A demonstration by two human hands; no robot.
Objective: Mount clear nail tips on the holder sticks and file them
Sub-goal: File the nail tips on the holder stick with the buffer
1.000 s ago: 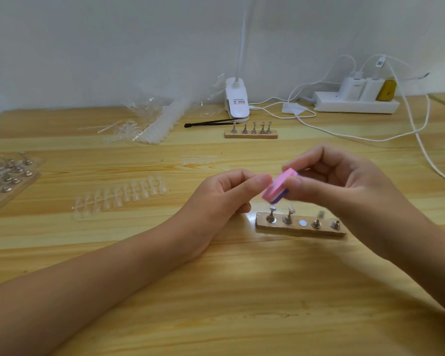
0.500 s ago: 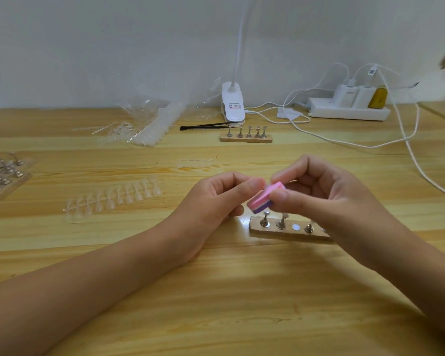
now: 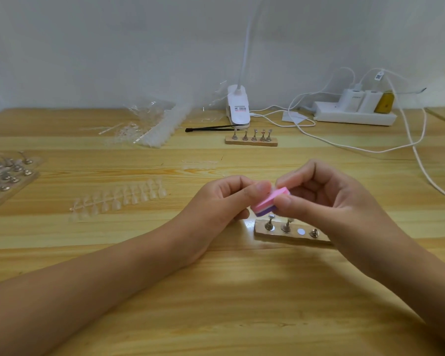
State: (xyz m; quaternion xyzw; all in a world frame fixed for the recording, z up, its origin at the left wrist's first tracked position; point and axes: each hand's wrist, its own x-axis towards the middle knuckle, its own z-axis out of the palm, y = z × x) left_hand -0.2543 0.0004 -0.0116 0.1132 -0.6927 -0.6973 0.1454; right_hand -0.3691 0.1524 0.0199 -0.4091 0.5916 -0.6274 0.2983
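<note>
Across the wooden bench (image 3: 216,291) our view has swung a little, yet both hands hover above the near holder block (image 3: 288,236) as before: filing continues. Our right hand (image 3: 339,204) pinches the pink-and-purple buffer block (image 3: 267,201), lifted slightly since. Our left hand (image 3: 224,201) closes on something tiny against it, presumably a clear tip; we cannot see it.
</note>
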